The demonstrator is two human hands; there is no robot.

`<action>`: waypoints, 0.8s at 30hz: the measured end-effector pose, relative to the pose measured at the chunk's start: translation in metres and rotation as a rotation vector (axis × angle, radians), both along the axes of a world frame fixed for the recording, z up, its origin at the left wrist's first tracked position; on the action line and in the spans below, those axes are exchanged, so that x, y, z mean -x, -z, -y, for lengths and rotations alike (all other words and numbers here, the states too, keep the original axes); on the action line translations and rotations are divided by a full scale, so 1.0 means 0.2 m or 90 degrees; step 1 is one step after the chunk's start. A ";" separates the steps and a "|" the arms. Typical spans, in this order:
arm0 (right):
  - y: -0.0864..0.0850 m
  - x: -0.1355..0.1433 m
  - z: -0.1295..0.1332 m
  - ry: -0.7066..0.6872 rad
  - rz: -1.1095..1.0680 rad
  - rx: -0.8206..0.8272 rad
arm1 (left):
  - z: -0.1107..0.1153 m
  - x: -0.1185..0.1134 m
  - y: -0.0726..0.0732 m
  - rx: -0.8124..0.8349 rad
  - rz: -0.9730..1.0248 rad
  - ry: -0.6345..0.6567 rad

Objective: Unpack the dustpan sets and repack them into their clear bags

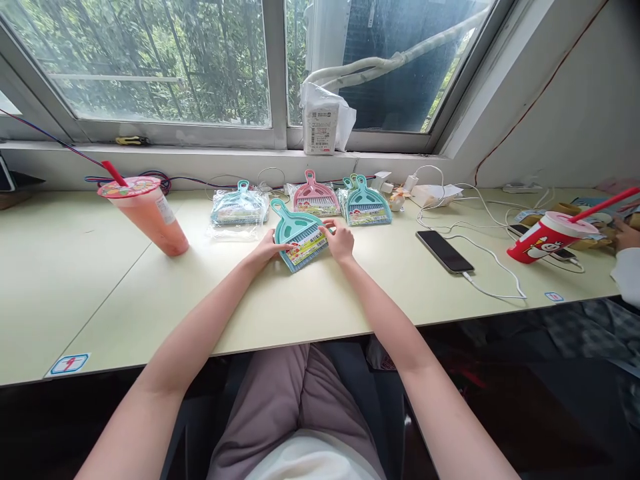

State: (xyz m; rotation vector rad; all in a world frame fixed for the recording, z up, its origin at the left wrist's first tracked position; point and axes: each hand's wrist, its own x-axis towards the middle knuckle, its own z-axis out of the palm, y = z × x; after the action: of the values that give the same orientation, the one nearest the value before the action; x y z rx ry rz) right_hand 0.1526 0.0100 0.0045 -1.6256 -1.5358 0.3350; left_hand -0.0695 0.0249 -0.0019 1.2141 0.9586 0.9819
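Note:
Between my two hands is a small teal dustpan-and-brush set (295, 227) with blue bristles and a yellow printed label, tilted with its handle toward the upper left. My left hand (269, 248) grips its lower left edge, thumb over the label. At its right edge, my right hand (339, 239) pinches the side near the label. Just behind lie more sets: wrapped blue ones (240, 205) on the left, a pink one (315, 197) in the middle, and teal ones (369, 203) on the right.
A drink cup with a red straw (155, 217) stands at left. To the right are a phone (445, 251) on a white cable and a red cup (545, 239). Cables run along the wall. Another person's hand (627, 233) shows at the far right.

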 end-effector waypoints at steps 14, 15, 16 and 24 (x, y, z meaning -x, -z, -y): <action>0.02 0.07 -0.01 -0.255 -0.656 0.248 | 0.03 0.00 -0.03 -0.090 0.045 -0.094; 0.03 0.07 -0.01 -0.250 -0.672 0.247 | 0.03 0.00 -0.03 -0.089 0.042 -0.093; 0.03 0.08 -0.01 -0.240 -0.682 0.247 | 0.04 0.00 -0.03 -0.087 0.038 -0.091; 0.01 0.06 0.00 -0.223 -0.690 0.217 | 0.00 0.03 -0.03 -0.090 -0.032 -0.097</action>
State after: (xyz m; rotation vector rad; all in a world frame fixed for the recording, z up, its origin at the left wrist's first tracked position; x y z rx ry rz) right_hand 0.1398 0.0099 0.0026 -1.0398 -0.8965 1.4550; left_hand -0.0746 0.0256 0.0041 1.3029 1.0469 1.1607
